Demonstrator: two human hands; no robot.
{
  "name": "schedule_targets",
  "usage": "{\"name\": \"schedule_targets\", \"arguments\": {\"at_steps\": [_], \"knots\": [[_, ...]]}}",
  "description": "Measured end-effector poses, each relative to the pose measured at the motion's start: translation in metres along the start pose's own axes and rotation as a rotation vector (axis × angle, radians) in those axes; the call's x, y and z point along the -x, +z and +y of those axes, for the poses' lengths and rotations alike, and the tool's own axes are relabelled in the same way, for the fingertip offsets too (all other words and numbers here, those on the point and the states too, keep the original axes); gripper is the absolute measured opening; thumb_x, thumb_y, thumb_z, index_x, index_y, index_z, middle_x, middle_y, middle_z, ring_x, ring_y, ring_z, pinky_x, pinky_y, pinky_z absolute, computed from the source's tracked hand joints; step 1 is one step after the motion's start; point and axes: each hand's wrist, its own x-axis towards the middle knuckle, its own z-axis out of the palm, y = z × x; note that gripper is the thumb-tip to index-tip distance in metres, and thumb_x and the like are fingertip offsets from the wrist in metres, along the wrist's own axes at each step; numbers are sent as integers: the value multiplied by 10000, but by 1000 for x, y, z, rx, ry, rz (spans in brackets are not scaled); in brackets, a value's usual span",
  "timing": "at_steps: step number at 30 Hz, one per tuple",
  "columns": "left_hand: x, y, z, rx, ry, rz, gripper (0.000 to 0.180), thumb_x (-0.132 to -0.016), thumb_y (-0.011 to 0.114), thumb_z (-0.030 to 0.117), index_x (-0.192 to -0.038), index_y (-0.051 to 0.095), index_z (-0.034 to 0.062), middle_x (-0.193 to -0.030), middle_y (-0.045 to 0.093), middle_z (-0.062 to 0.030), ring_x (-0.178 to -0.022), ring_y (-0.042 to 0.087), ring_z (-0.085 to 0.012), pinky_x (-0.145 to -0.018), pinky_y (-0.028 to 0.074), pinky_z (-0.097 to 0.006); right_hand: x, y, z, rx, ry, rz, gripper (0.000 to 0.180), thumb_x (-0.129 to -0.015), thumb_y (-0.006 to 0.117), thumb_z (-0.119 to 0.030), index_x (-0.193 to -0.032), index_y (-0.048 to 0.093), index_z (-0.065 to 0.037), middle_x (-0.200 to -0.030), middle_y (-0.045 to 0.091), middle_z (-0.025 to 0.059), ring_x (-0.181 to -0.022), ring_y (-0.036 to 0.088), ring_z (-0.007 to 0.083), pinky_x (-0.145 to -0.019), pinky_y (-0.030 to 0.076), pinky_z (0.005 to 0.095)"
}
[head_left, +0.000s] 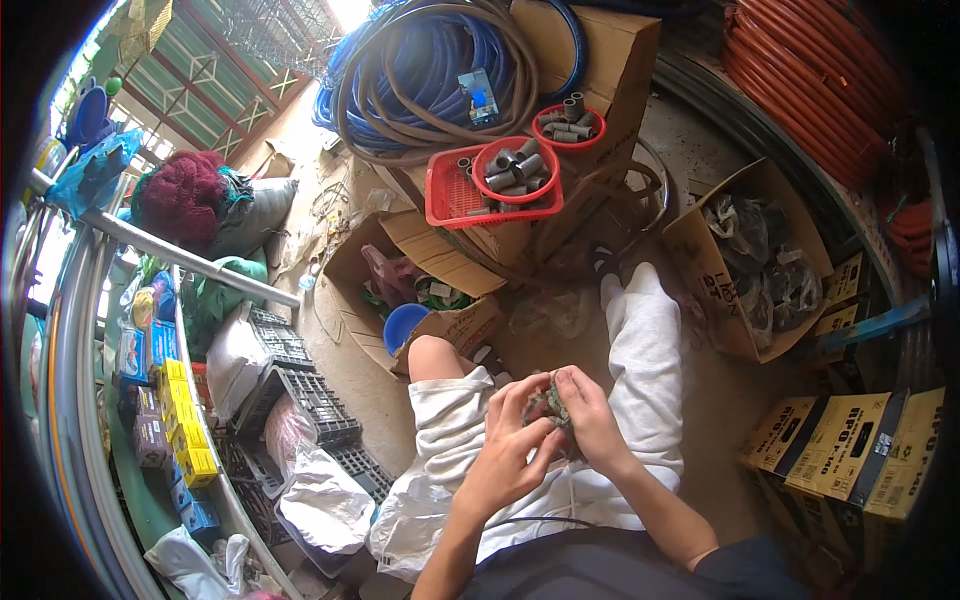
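While hemmed by boxes [745, 270]: both hands [545, 425] around grey fittings [550, 405].

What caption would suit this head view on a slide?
Both hands, left hand and right hand, hold small grey fittings over the lap, red bowls of fittings ahead.

Small bowl [515, 170] sits in basket [445, 195]; another bowl [568, 126] apparently behind, on cardboard.

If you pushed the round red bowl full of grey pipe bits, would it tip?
Probably it would slide, not tip: the red bowl looks wide and low and sits in a flat red tray. The short grey pipe pieces are heaped, so the top ones might roll off.
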Motion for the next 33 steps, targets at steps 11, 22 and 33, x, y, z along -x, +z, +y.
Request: {"name": "schedule_targets", "arguments": {"at_steps": [11,22,33], "knots": [[4,18,2,85,76,-18,159,-871,710,85,-925,611,-27,-1442,423,-203,-1354,382,-422,-1120,344,-521,-13,-24,-10,-127,349,-186,393,-1089,441,-389,-1015,621,-47,-952,628,1,-900,575,71,-823,460,258],[5,8,-3,137,-46,0,101,-882,681,56,-935,613,4,-1443,381,-214,-1358,360,-388,-1074,395,-492,-8,-13,3,129,34,-136,406,-1100,421,-343,-1009,600,10,-872,647,74,-834,608,123,-733,482,320],[4,0,6,99,-96,-67,171,-875,728,128,-968,641,14,-1456,368,-207,-1375,356,-398,-1091,381,-505,-1,-5,-10,258,-25,33,379,-1087,447,-309,-947,585,15,-789,587,45,-719,537,129,-684,463,327]]}}
